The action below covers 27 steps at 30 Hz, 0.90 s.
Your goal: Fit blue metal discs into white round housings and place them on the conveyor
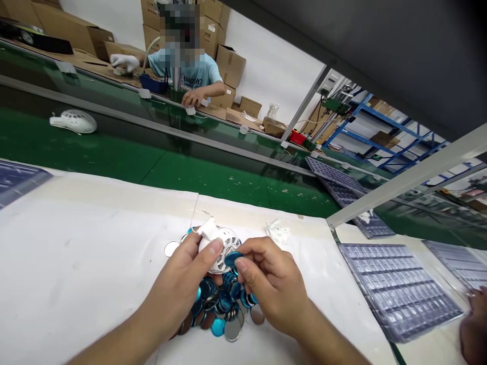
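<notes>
Head view: left fingers [212, 250] grip white housing [228, 237], right fingers [248, 269] pinch blue disc [231, 259]; compartmented tray [398, 288], contents unclear.

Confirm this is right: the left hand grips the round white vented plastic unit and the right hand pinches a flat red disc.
Wrong colour: the head view shows the right hand pinching a flat, round, shiny blue disc, not a red one. The rest stands: the left hand grips the round white vented plastic unit.
</notes>
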Each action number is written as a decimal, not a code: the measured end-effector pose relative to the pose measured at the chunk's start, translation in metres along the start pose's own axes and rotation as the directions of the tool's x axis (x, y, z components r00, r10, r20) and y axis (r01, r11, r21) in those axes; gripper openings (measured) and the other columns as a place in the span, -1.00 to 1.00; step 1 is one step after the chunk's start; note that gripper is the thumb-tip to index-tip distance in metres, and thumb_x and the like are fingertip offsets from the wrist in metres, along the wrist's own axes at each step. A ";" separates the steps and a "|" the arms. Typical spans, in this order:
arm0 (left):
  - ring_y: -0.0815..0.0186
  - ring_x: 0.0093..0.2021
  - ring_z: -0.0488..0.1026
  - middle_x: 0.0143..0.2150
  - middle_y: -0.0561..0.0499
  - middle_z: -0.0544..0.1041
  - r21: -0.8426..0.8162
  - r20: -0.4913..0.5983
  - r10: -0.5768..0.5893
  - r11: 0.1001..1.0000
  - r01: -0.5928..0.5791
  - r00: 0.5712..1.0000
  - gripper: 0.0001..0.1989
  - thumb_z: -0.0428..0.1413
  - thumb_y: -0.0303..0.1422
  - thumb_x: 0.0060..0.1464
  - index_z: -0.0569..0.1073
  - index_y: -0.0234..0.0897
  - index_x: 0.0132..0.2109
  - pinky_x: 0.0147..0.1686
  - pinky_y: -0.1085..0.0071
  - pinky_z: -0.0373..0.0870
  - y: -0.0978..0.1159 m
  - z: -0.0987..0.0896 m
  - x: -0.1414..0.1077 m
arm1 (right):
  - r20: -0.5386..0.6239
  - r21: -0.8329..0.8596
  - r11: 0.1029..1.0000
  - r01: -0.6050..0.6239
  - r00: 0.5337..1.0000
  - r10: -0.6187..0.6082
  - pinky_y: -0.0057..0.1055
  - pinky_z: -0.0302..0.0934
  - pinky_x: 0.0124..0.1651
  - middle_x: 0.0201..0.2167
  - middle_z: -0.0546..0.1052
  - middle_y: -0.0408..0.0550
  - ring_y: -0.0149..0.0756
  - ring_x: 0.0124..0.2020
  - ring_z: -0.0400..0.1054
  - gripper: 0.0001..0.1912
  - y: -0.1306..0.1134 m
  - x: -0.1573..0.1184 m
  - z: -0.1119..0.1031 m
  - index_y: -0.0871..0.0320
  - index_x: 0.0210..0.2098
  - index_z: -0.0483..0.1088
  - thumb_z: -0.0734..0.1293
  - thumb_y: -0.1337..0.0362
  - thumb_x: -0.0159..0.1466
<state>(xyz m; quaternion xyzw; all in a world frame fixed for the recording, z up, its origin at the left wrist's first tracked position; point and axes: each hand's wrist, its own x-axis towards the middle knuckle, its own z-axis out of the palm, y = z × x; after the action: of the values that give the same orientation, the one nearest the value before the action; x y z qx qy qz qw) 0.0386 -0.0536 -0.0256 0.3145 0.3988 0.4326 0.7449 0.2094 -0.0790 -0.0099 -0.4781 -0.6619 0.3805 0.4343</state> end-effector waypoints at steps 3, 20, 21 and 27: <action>0.22 -0.50 0.46 -0.55 0.12 0.45 0.154 -0.063 -0.006 0.988 0.016 0.998 -0.68 0.23 -0.04 0.08 0.47 -0.14 -0.15 -0.43 0.36 0.43 0.002 0.001 0.000 | -0.006 0.008 1.000 -0.022 1.000 0.022 -0.48 0.22 -0.48 -0.48 0.48 -0.23 -0.42 -0.54 0.33 -0.92 0.001 0.000 0.000 0.01 -0.12 0.37 0.30 0.30 0.38; 0.26 -0.52 0.36 -0.44 0.02 0.49 0.123 0.168 0.056 0.989 -0.077 0.984 -0.25 0.32 0.00 -0.04 0.32 -0.19 0.22 -0.55 0.38 0.33 -0.007 -0.012 -0.008 | -0.170 0.253 0.935 -0.247 0.940 0.294 -0.45 0.29 -0.39 -0.31 0.43 -0.16 -0.33 -0.40 0.31 -0.50 -0.007 -0.002 0.016 -0.01 -0.08 0.33 0.55 0.17 0.04; 0.27 -0.51 0.35 -0.44 0.02 0.47 0.096 0.194 0.064 0.992 -0.083 0.979 -0.24 0.33 0.03 -0.07 0.34 -0.19 0.21 -0.53 0.39 0.31 -0.010 -0.014 -0.009 | -0.100 0.330 0.914 -0.236 0.954 0.283 -0.41 0.33 -0.32 -0.21 0.45 -0.10 -0.29 -0.33 0.34 -0.42 -0.008 -0.002 0.018 -0.02 -0.01 0.33 0.56 0.12 0.03; 0.31 -0.42 0.34 -0.43 0.06 0.44 -0.025 0.054 -0.006 1.000 0.008 0.999 -0.37 0.42 0.09 -0.31 0.51 -0.18 -0.14 -0.41 0.41 0.34 -0.008 0.003 -0.026 | 0.145 0.618 0.765 -0.179 0.983 0.113 -0.37 0.32 -0.18 -0.09 0.49 -0.05 -0.21 -0.21 0.41 -0.35 -0.011 -0.002 0.030 -0.04 0.10 0.38 0.54 0.00 0.06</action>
<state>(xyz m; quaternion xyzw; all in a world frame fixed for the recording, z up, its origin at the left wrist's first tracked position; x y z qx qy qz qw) 0.0361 -0.0808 -0.0225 0.3155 0.3741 0.4263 0.7608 0.1786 -0.0865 -0.0100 -0.3362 -0.4782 0.6355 0.5044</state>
